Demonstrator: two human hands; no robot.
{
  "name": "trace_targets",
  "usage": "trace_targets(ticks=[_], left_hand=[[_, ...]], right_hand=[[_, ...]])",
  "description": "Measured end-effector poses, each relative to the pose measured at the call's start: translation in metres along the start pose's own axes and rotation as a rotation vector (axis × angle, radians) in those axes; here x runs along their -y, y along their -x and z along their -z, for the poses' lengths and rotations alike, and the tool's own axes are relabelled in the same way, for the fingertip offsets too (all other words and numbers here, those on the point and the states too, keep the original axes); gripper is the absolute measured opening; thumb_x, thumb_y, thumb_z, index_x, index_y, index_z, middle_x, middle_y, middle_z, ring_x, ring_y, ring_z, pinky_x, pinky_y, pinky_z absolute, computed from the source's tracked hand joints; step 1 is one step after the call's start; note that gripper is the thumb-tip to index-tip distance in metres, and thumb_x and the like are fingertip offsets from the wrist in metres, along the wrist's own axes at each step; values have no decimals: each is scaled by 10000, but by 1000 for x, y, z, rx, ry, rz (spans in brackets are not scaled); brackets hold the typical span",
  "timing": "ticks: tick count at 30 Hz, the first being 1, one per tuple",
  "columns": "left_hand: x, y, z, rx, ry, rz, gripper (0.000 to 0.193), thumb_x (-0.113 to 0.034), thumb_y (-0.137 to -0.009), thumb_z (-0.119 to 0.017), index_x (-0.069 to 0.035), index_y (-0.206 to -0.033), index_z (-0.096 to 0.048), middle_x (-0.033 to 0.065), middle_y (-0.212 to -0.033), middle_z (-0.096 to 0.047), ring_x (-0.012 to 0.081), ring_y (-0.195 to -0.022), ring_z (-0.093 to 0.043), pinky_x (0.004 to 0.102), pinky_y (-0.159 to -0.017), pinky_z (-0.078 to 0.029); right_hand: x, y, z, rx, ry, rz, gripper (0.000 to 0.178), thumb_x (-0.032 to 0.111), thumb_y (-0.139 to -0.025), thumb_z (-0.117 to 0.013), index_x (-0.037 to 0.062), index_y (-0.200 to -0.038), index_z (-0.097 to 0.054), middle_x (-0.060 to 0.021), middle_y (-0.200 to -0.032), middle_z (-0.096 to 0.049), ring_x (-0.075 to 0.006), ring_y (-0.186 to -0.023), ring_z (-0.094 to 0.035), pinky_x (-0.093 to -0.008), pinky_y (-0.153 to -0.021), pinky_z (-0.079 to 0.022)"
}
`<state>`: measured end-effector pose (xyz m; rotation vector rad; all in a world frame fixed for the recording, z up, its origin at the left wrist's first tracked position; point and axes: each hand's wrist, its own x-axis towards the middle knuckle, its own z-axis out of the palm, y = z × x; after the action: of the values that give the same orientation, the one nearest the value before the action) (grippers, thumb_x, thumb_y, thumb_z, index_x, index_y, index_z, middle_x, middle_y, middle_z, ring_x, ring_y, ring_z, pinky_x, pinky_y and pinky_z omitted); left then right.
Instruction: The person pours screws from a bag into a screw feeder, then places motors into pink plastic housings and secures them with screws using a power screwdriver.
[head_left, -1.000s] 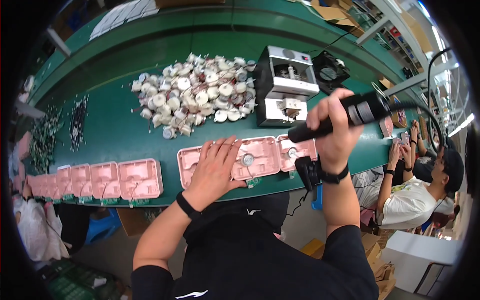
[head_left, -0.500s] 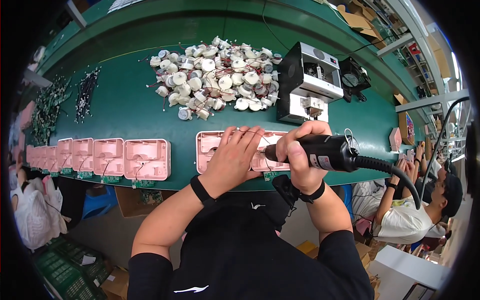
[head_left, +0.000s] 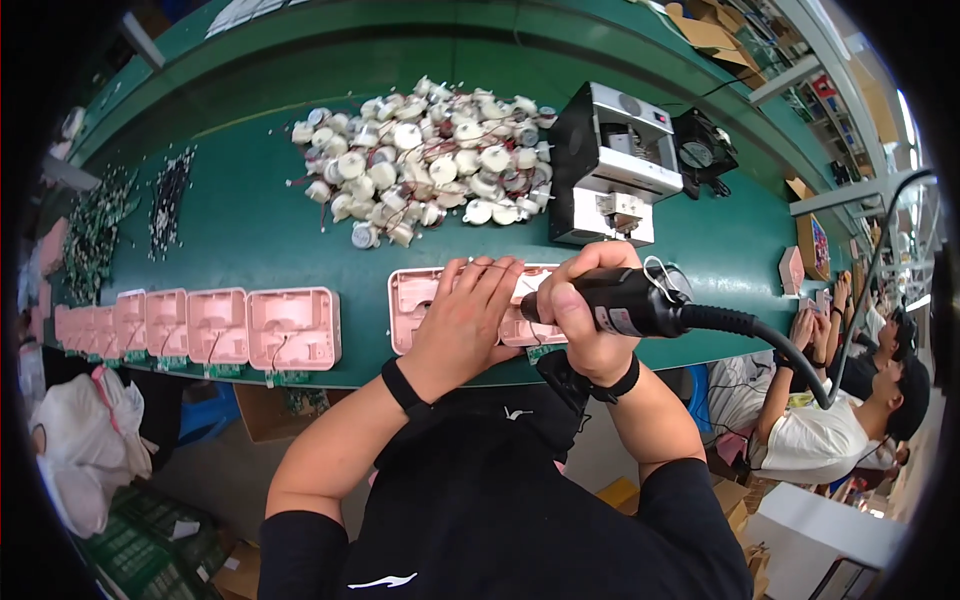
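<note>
My right hand (head_left: pixel 590 318) is wrapped round a black electric screwdriver (head_left: pixel 640 302) with a ribbed cable. The tool lies nearly level, its nose pointing left over a pink plastic case (head_left: pixel 407 318). Across this case my left hand (head_left: pixel 462 318) lies flat with outstretched fingers; the fingertips reach the far rim and the thumb is by the near side. Hand and tool cover much of the interior, and the tool's tip is hard to make out. A small green circuit board (head_left: pixel 543 353) shows at the case's near edge, below the screwdriver.
Left along the green table stands a row of several pink cases (head_left: pixel 293 330) with circuit boards. Behind my hands lies a heap of white motors (head_left: pixel 430 160) with red wires. A black-and-silver machine (head_left: pixel 625 160) and small black fan (head_left: pixel 705 145) stand right. Co-workers (head_left: pixel 830 425) sit farther right.
The screwdriver and my right hand have shifted slightly left, toward my left hand. My left hand stays on the pink case. At far left, the person in white has shifted.
</note>
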<state>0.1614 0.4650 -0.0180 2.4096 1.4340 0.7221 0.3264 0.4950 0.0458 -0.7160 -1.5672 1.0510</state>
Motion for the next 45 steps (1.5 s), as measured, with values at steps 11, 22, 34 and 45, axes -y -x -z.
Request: trace_targets(ticks=[11,22,34,45], left_hand=[[-13,-14,-4,48,-17,-9,1025,-406,-626,-872,10,-1430,-390,138,-1383,-492,312,-1285,-451,484,-1129,-292],[-29,-5,31,51,-156,-34,911,-384,-652,-853,7,-1378,-468,132,-1363,-522,305,-1285,-465,475,-1101,-336],[89,15,82,-104,-242,601,312,-141,-744,-797,-37,-1003,-658,157,-977,-688,384,-900,-651,445,-783,-521],[92,24,122,73,429,684,348,-162,-889,-708,-26,-1197,-620,124,-1018,-708,228,-943,-695,325,-811,-549]], right_hand=[[44,-73,85,-352,-13,228,116,70,-949,-550,16,-1042,-505,-61,-712,-514,-170,-536,-504,-318,-531,-456],[29,-79,90,-394,23,48,120,76,-945,-593,9,-1014,-521,-46,-720,-519,-157,-557,-524,-301,-533,-445],[67,-24,65,-257,-229,122,174,159,-969,-526,49,-1089,-464,-45,-741,-481,-151,-548,-459,-303,-542,-413],[82,-10,74,-192,-255,148,237,208,-954,-548,58,-1096,-434,-48,-750,-496,-148,-547,-489,-305,-548,-440]])
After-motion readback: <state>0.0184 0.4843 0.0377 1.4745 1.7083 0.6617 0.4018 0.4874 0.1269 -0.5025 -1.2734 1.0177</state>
